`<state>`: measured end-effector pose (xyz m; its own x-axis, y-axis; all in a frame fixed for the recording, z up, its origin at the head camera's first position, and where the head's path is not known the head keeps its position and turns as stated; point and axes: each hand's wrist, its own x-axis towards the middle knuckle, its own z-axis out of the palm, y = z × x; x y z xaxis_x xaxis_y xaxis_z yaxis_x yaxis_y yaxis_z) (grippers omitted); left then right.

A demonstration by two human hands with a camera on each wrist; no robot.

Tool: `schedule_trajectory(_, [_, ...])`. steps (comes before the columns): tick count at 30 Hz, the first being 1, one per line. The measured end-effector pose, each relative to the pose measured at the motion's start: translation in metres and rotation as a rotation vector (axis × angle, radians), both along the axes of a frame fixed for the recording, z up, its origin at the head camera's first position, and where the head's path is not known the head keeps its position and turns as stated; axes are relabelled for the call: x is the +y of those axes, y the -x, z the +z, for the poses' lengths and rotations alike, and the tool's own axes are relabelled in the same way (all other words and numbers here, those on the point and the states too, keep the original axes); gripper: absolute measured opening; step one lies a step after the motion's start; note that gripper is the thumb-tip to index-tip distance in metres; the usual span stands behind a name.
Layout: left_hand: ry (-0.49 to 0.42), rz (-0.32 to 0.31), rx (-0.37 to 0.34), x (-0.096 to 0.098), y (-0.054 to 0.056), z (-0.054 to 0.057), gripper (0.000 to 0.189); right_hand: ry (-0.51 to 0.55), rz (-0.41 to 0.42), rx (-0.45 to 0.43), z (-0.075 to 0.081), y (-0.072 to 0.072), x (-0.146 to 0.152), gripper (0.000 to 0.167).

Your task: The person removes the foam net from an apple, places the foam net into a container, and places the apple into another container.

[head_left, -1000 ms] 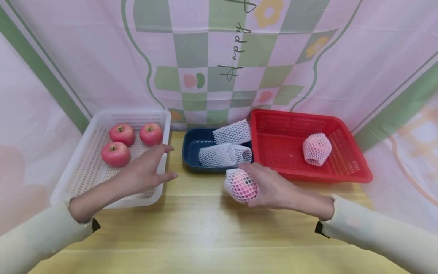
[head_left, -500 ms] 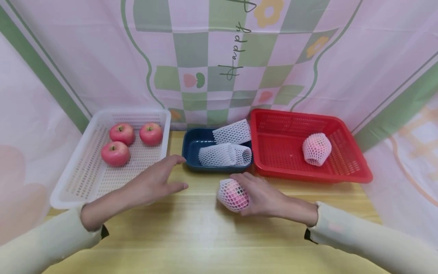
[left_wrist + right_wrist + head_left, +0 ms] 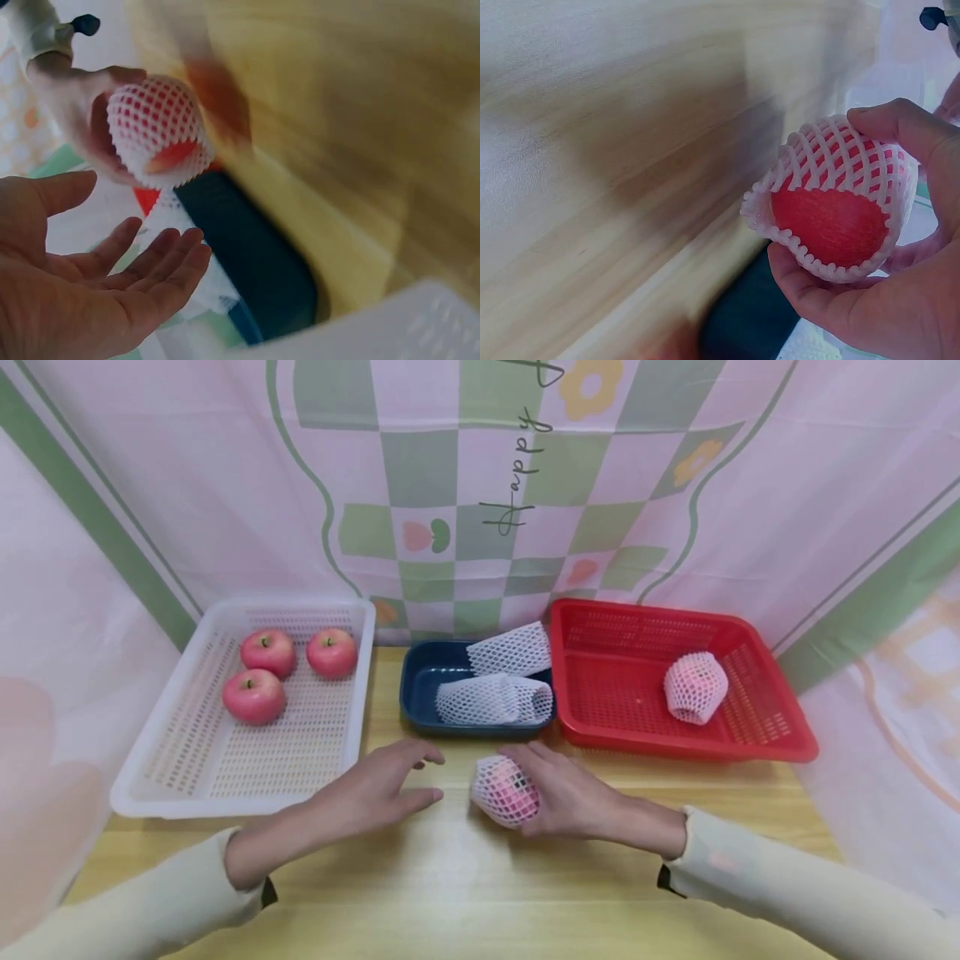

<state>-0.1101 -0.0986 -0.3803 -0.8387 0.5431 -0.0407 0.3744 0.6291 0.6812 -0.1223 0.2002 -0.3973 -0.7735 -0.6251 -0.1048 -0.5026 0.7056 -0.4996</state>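
Observation:
My right hand (image 3: 573, 793) grips an apple in a white foam net (image 3: 506, 791), in front of the blue tray. In the right wrist view, bare red skin of this netted apple (image 3: 829, 221) shows through the net's open end, with thumb and fingers around its sides. Left of it, my left hand (image 3: 375, 785) is held with thumb and fingers apart, holding nothing and not touching the apple. The left wrist view has the left hand (image 3: 97, 285) with its palm turned up, near the netted apple (image 3: 157, 131).
A white basket (image 3: 161, 760) at the left holds three bare apples (image 3: 255, 697). Foam nets (image 3: 480, 699) lie in the blue tray (image 3: 420, 689) at the back middle. The red basket (image 3: 607, 693) on the right has another netted apple (image 3: 696, 687) in it.
My left hand has moved right and nearer, from over the white basket toward the held apple. My right hand has carried the netted apple a little left and nearer.

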Motion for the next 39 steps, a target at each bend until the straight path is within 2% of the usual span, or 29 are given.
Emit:
schedule_trajectory(8, [-0.092,-0.003,-0.024,0.014,0.002,-0.027,0.025,0.013,0.012,0.031,-0.006,-0.002,-0.002,0.096])
schedule_trajectory(15, [-0.196,0.017,-0.085,0.024,0.005,-0.044,0.017,0.015,0.006,0.000,-0.009,-0.005,-0.005,0.094])
schedule_trajectory(18, [-0.221,0.017,-0.090,0.028,0.006,-0.050,0.015,0.015,0.009,-0.003,-0.011,-0.006,-0.005,0.095])
schedule_trajectory(25, [-0.295,0.044,-0.155,0.037,0.008,-0.062,0.018,0.022,0.030,0.032,-0.014,-0.007,-0.007,0.094])
schedule_trajectory(31, [-0.340,0.057,-0.154,0.042,0.010,-0.070,0.020,0.029,0.037,0.035,-0.017,-0.007,-0.008,0.095])
schedule_trajectory(39, [-0.418,0.042,-0.273,0.043,0.011,-0.077,0.039,0.025,0.031,0.004,-0.017,-0.008,-0.008,0.097])
